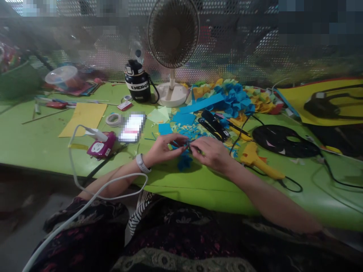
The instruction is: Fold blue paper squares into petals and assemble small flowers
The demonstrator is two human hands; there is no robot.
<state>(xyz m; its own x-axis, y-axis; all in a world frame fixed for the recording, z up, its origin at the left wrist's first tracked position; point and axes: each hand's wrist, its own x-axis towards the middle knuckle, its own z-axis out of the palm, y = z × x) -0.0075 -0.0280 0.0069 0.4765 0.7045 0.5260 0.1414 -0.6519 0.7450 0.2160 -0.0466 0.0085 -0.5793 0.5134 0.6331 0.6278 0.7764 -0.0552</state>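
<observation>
L hand point(166, 149), R hand point(212, 152): both pinching small pc. point(187, 144), type unclear. Best: light pinch, L steady, R adjusting; near blue paper point(184, 163) uncrushed.

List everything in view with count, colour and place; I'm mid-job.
table: one, green, under everything
fan: one, pale base, back centre
bottle: one, black, left of fan
tub: one, clear, back left
basket: one, green, far left
sheet: one, yellow, left
phone: one, bright screen, left of centre
socket block: one, purple, near left
paper pieces: many, mostly blue and yellow, back right of centre
glue gun: one, yellow, near right
small piece: one, colour unclear, between fingertips
wristband: one, pale, left wrist
left hand, right hand: two, bare, centre, pinching the small piece
</observation>
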